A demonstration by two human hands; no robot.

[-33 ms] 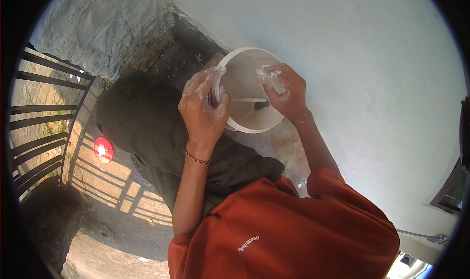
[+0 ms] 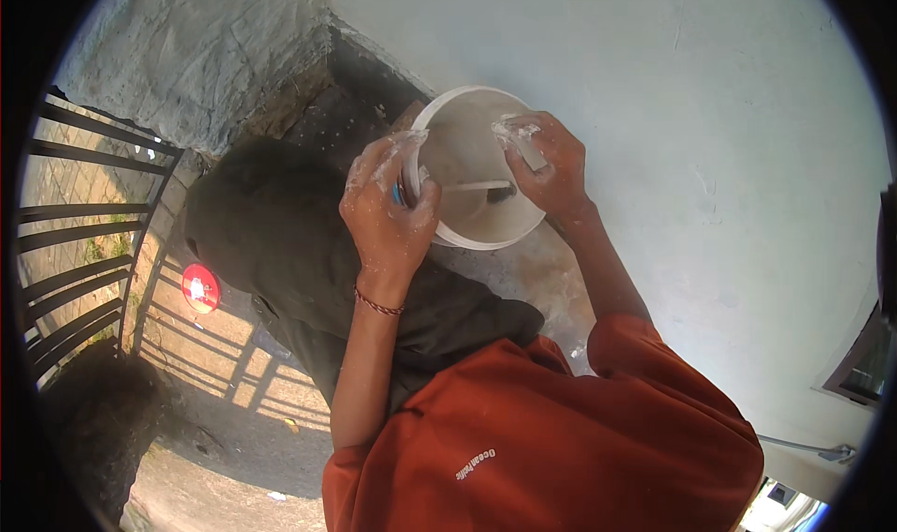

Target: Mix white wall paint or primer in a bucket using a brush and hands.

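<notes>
A round white bucket (image 2: 475,244) stands in front of me near the wall, its inside coated with a pale, dusty-looking film. My left hand (image 2: 388,191), smeared with white paste, is closed on the bucket's left rim. A bit of blue shows between its thumb and fingers. Over the right side of the opening, my right hand (image 2: 549,163) pinches a small pale flat piece (image 2: 533,156), whose exact kind I cannot make out. White paste also coats these fingertips. Inside the bucket lies a white stick-like tool (image 2: 467,186) with a dark end, partly hidden by my left thumb.
A pale painted wall (image 2: 710,158) rises beyond and to the right. Rough grey plaster (image 2: 196,56) meets it at the corner. Dark metal railing bars (image 2: 84,205) stand at left. My bent leg (image 2: 280,224) lies beside the bucket; a red round lid (image 2: 200,288) rests on the floor.
My right hand has risen very slightly with the pale piece. My left hand keeps its grip on the rim, and the bucket looks almost unmoved.
</notes>
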